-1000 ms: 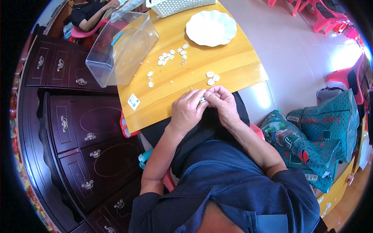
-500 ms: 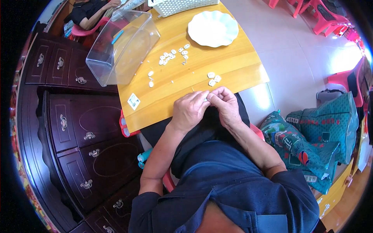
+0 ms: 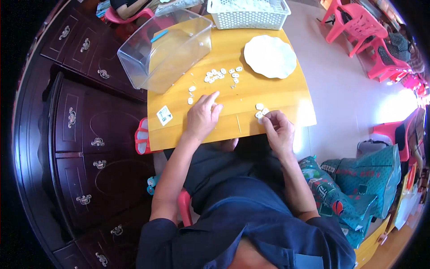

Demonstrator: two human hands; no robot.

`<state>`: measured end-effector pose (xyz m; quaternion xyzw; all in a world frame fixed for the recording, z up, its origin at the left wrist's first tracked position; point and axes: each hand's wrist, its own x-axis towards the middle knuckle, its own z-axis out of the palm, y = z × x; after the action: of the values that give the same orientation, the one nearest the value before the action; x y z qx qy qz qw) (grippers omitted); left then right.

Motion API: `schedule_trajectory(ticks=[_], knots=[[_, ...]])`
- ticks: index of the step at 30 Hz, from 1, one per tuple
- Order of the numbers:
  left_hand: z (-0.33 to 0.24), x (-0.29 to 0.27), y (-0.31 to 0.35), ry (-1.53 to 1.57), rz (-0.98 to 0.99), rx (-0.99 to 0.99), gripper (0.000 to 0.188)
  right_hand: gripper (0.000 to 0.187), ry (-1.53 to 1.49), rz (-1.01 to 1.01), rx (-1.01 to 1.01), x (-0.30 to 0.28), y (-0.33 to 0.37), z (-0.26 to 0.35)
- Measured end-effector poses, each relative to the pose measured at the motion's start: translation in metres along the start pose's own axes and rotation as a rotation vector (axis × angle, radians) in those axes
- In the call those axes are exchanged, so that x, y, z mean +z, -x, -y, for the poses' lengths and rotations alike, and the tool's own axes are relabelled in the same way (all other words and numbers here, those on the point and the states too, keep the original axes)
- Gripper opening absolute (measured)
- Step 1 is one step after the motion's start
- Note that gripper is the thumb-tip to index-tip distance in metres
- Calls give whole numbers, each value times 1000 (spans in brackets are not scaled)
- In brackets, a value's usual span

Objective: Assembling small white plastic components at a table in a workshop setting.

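Note:
Over the wooden table (image 3: 228,96) my left hand (image 3: 204,117) is open, index finger stretched out and thumb apart, just below a loose group of small white oval plastic pieces with holes (image 3: 215,76). Nothing shows in its fingers. My right hand (image 3: 281,133) is closed in a pinch at the table's near right edge, on a small white plastic piece (image 3: 261,120) partly hidden by the fingertips. Touching or close to it is a little cluster of similar white pieces (image 3: 259,106). A thin stick (image 3: 238,123) lies between my hands.
A clear plastic bin (image 3: 163,67) with a blue tool inside stands at the back left. At the back right are a white scalloped plate (image 3: 270,57) and a white perforated basket (image 3: 248,20). Dark drawers (image 3: 112,130) flank the table; teal bags (image 3: 363,184) sit to the right.
My hands have come apart from their pinch together. The left has moved forward and left toward the white pieces; the right has moved to the small cluster. The view has shifted.

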<state>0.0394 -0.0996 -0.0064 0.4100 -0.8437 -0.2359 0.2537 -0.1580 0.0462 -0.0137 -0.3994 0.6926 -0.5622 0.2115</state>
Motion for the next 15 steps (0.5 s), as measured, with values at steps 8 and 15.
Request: schedule_trajectory(ticks=[8,15], knots=[[5,20,-37,-189,-13,142,34,12,270,48,-7,-22,-30,-15],[9,34,-45,-205,-9,161,24,13,490,100,-79,-17,-45,-14]])
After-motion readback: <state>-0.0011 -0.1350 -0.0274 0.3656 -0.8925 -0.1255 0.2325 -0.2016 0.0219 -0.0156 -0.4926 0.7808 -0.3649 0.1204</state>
